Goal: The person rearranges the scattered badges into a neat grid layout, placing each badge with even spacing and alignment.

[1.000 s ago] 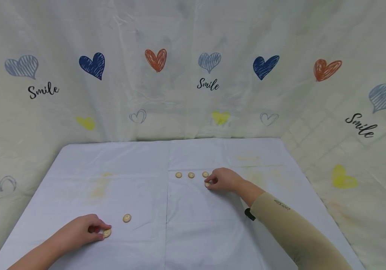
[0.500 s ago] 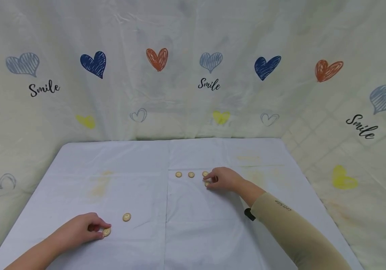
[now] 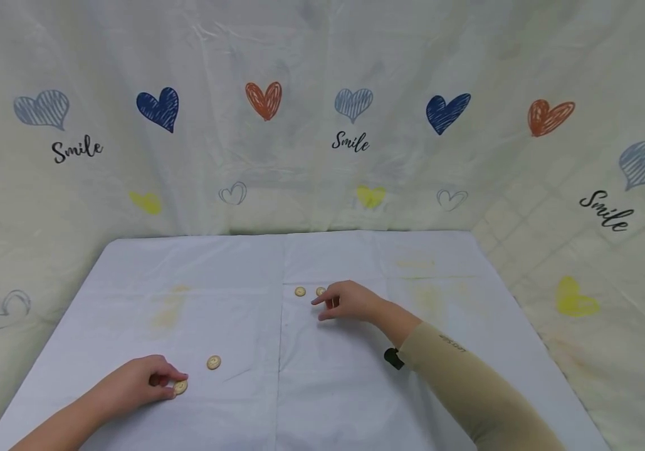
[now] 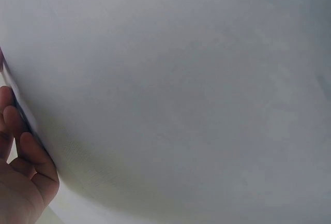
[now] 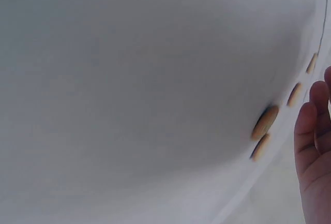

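On the white cloth, my left hand (image 3: pixel 138 383) pinches a round beige wooden button (image 3: pixel 180 387) between thumb and forefinger. Beyond it, up and to the right, lies a second button (image 3: pixel 213 362). My right hand (image 3: pixel 350 300) hovers over the cloth with thumb and forefinger apart and nothing between them. Just past its fingertips are a button (image 3: pixel 300 291) and another button (image 3: pixel 321 291), partly covered by the forefinger. In the right wrist view, a button (image 5: pixel 265 122) sits close beside another button (image 5: pixel 260 147); the hand hides both in the head view. The left wrist view shows curled fingers (image 4: pixel 33 154) at its edge.
A white cloth (image 3: pixel 232 319) with yellowish stains and creases covers the table. Behind and beside it hangs a pale curtain (image 3: pixel 299 50) printed with hearts and "Smile". A dark object (image 3: pixel 393 358) shows at the right wrist by the beige sleeve (image 3: pixel 469 382).
My right hand has let go of the button it was pinching and moved left, its fingers parting. The left hand stays where it was, pinching its button.
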The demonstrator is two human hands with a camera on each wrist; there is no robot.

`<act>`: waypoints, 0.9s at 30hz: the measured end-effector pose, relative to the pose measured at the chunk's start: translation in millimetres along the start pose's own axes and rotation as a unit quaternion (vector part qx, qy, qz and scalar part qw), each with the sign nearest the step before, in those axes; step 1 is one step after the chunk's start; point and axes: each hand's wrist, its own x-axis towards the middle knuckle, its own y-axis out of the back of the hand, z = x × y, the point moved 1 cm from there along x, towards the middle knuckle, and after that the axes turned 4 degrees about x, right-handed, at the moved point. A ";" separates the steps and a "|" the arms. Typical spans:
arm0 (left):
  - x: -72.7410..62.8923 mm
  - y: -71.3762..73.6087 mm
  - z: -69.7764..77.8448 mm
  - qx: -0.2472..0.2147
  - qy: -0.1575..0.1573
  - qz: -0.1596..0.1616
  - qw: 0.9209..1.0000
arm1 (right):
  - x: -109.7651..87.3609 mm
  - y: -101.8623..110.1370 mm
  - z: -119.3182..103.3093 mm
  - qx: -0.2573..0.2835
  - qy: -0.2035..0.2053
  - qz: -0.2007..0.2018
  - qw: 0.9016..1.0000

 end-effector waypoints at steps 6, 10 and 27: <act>0.7 -1.2 -0.1 0.000 0.003 0.000 1.000 | 12.6 -12.6 -19.7 0.006 0.028 -0.017 0.999; 0.0 -1.0 -0.5 0.001 0.004 0.000 1.000 | 23.1 -25.2 -37.1 0.008 0.057 -0.030 0.998; 0.5 -1.1 -1.4 0.002 0.009 -0.003 1.000 | 73.2 -95.2 -126.7 -0.083 0.155 -0.121 0.977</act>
